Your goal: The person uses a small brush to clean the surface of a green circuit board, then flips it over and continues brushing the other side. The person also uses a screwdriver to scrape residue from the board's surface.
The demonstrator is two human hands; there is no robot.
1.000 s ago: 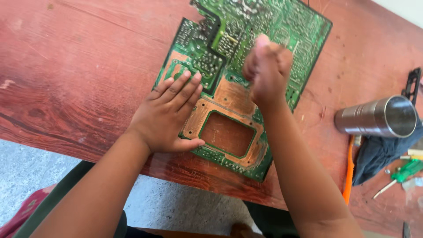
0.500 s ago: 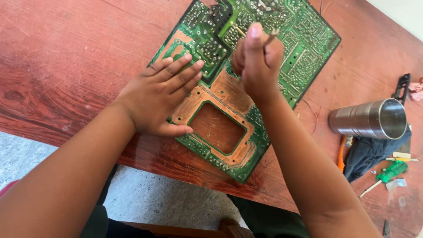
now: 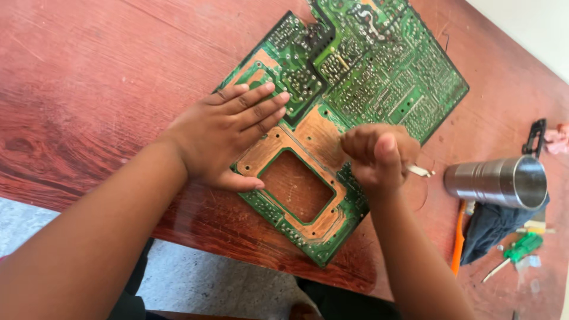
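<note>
**A:** Head view: what sits in the middle of the frame?

**B:** A large green circuit board (image 3: 355,89), solder side up, lying flat on a reddish wooden table (image 3: 89,77). It runs from the top centre down to the lower middle, turned at an angle. Its near end has bare copper-coloured areas around a rectangular cut-out, through which the table shows.

**A:** And the hands?

**B:** The left hand (image 3: 222,139), left of centre, lies flat on the board's near left edge, fingers spread a little and pointing toward the upper right, thumb stretched along the edge beside the cut-out. It grips nothing; the palm presses down. The right hand (image 3: 379,155), just right of centre, is curled into a fist above the board's right edge, closed around a small pale tool (image 3: 419,171) whose tip pokes out to the right. What kind of tool it is, I cannot tell.

**A:** Any containers?

**B:** One: a steel cup (image 3: 498,181) at the right of the frame, lying on its side with its open mouth facing right. The inside looks dark, and I cannot tell whether anything is in it. It rests against a dark cloth (image 3: 492,228) just below it.

**A:** What else is over there?

**B:** A green-handled screwdriver (image 3: 512,253) at lower right beside the cloth, an orange strip (image 3: 457,237) running along the cloth's left side, and a black object (image 3: 535,137) at the right edge above the cup.
</note>
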